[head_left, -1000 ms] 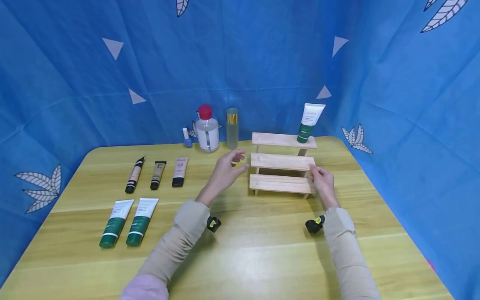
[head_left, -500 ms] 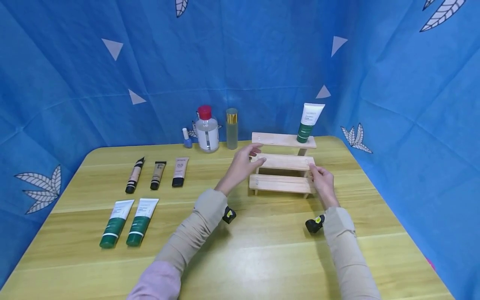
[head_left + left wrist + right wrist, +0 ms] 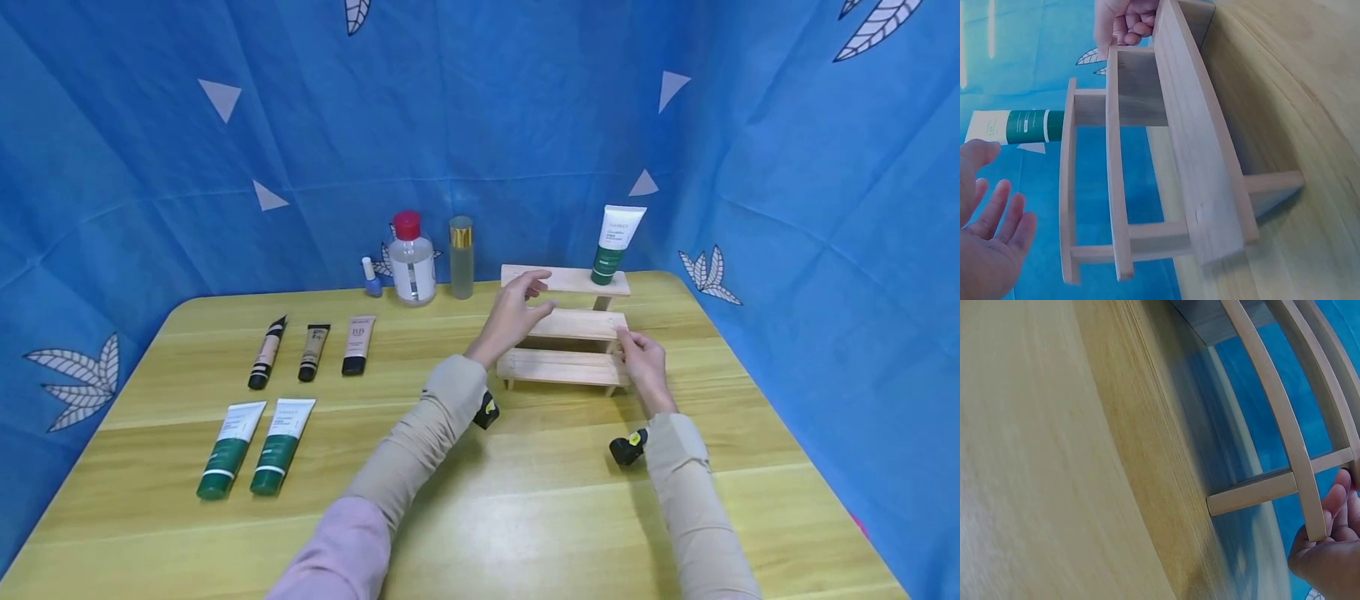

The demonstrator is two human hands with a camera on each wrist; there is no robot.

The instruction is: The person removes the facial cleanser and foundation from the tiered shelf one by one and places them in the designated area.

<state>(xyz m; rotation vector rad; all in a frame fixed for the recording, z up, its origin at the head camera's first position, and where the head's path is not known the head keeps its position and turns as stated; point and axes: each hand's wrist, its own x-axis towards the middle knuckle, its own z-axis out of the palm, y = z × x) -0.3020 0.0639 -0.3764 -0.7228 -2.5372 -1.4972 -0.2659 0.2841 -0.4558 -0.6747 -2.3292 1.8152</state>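
A three-tier wooden display stand (image 3: 558, 368) stands at the table's right rear. My right hand (image 3: 643, 367) pinches the right end of its middle shelf (image 3: 1342, 403), thumb and curled fingers at the board's end. On the right of the top shelf (image 3: 564, 279), a white and green squeeze tube (image 3: 617, 242) stands upright on its cap. My left hand (image 3: 519, 317) hovers over the stand's left side, holding nothing. Its fingers are loosely bent, with the thumb apart, and it hides part of the two upper shelves. In the left wrist view, that hand's fingers (image 3: 1007, 219) point toward the tube.
Two green and white tubes (image 3: 277, 446) lie at front left. Behind them lie a black-ended tube (image 3: 267, 352), a small gold tube (image 3: 313, 352) and a BB cream tube (image 3: 358, 343). Nail polish (image 3: 372, 277), a red-capped bottle (image 3: 412, 267) and a gold-collared bottle (image 3: 461, 260) stand along the back.
My left hand has moved right and slightly farther back, from beside the stand to over its left part. My right hand keeps its grip, and the stand and tubes stay in place.
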